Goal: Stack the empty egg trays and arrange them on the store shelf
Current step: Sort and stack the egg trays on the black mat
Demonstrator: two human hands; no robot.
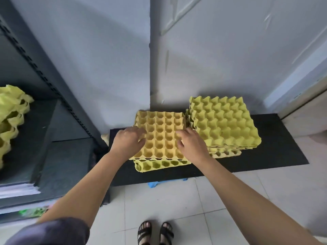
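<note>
Fingers (138, 132) of the left hand (127, 141) and the right hand (192, 144) are bent over the top tray (160, 137). The tips and thumbs dip into its cups, pinching the ridges near its left and right sides. That tray sits on a greener tray (159, 165) that pokes out in front, both on a black mat (276, 138) on the floor.

Moulded pulp like this looks light and fairly stiff, but I'd expect it to crumple or tear at the rims. Holding it at two opposite sides seems right, since nested trays may cling together.

I count two piles on the mat. The left pile shows two trays. The right pile (224, 121) holds several, too tightly nested to count. One more heap (10, 112) lies on the shelf (53, 131).
</note>
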